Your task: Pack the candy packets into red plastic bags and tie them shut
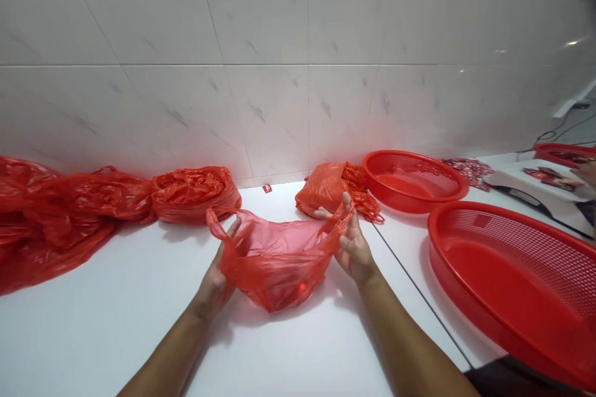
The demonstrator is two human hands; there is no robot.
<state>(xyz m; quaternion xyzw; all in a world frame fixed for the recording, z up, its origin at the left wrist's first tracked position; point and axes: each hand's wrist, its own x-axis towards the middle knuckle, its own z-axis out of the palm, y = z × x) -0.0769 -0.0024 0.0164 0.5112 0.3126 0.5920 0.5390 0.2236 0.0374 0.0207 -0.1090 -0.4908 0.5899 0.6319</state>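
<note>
Your left hand [215, 282] and right hand [352, 247] are pinching a red plastic carrier bag [274, 270] by its handles [218, 223], fingers [347, 203] partly closed. The bag is sagging at lower centre, stretched crosswise between them.

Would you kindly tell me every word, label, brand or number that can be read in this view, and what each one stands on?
Small red tag on the white counter: white marking, too small to read.
Printed picture on the white device: no legible text.
Crumpled printed wrappers: too blurred to read.
</note>
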